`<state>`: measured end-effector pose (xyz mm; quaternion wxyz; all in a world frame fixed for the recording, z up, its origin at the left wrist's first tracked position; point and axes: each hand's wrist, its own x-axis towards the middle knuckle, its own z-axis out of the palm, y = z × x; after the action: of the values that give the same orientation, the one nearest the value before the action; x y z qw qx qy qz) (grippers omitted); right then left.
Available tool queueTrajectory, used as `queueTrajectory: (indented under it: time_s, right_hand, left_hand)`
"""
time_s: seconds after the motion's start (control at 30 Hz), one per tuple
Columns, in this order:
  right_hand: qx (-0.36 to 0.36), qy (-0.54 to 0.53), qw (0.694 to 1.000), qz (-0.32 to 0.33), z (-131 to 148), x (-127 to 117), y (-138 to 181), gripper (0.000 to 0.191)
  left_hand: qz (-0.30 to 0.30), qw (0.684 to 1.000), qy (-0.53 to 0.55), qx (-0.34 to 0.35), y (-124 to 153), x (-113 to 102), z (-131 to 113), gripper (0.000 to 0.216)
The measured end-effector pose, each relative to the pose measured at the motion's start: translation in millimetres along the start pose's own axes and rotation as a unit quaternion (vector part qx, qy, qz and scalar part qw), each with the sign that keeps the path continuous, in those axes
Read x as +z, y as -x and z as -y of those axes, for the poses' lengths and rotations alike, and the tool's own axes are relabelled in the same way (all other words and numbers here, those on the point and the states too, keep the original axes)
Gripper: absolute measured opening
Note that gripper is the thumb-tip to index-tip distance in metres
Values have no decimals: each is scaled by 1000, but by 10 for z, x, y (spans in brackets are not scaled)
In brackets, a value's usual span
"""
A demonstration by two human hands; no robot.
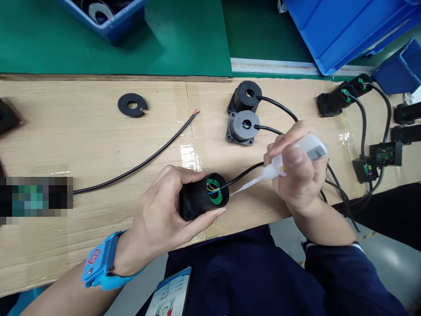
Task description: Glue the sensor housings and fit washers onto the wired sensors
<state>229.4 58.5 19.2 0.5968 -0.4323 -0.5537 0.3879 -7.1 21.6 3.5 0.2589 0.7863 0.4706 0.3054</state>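
Observation:
My left hand [164,206] grips a black cylindrical housing [197,197] tilted on its side, its open end facing right. Inside that end sits a green circuit board [215,197] with coloured wires, and a black cable [245,172] runs out to the right. My right hand [299,171] squeezes a small white glue bottle [274,166] with a long thin nozzle. The nozzle tip is at the housing's rim; whether it touches I cannot tell. Behind the hands stand two capped black housings [243,125] with cables. A black notched disc [132,105] lies flat farther left.
A loose black cable [141,166] crosses the cardboard-covered table [98,145] from a blurred-out patch at left. More housings [335,100] and a small circuit-board box [384,153] stand at right. Blue bins [348,30] sit along the back, by a green mat [184,39].

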Motion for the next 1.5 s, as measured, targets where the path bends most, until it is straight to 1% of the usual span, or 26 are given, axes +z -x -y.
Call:
queueTrajectory:
  time_s: [0.1, 0.17, 0.3, 0.47, 0.53, 0.67, 0.77, 0.87, 1.0, 1.27, 1.43, 1.5]
  right_hand:
    - [-53, 26, 998, 27, 36, -8, 16, 27]
    - [-73, 26, 996, 52, 47, -3, 14, 24]
    - [-56, 52, 992, 98, 98, 8, 24, 22]
    - [-63, 106, 986, 109, 160, 36, 36, 26]
    - [-68, 104, 985, 116, 162, 43, 31, 24]
    - [-74, 67, 985, 139, 152, 45, 21, 25]
    - [-82, 63, 985, 141, 154, 50, 22, 30]
    - [-78, 86, 984, 133, 166, 58, 22, 36]
    - [-92, 86, 983, 132, 182, 58, 4, 40]
    - [-84, 101, 981, 145, 201, 35, 18, 33]
    - [-107, 109, 976, 154, 182, 24, 14, 24]
    - [-116, 125, 973, 157, 175, 21, 15, 23]
  left_hand:
    - [3, 999, -28, 35, 2, -14, -7, 45]
    - [7, 998, -33, 51, -4, -29, -19, 44]
    - [24, 997, -38, 62, -10, -52, -38, 42]
    - [21, 998, -38, 55, -16, -59, -60, 42]
    - [24, 998, -36, 52, -22, -59, -69, 42]
    - [10, 996, -31, 81, -28, -59, -68, 45]
    - [17, 997, -31, 72, -16, -59, -60, 41]
    - [24, 997, -37, 56, -3, -58, -65, 34]
    - [32, 997, -47, 53, -8, -63, -87, 35]
    - [30, 997, -46, 51, -18, -63, -80, 34]
    - [12, 997, -32, 72, -30, -50, -64, 44]
    - [17, 998, -19, 59, -26, -48, -59, 46]
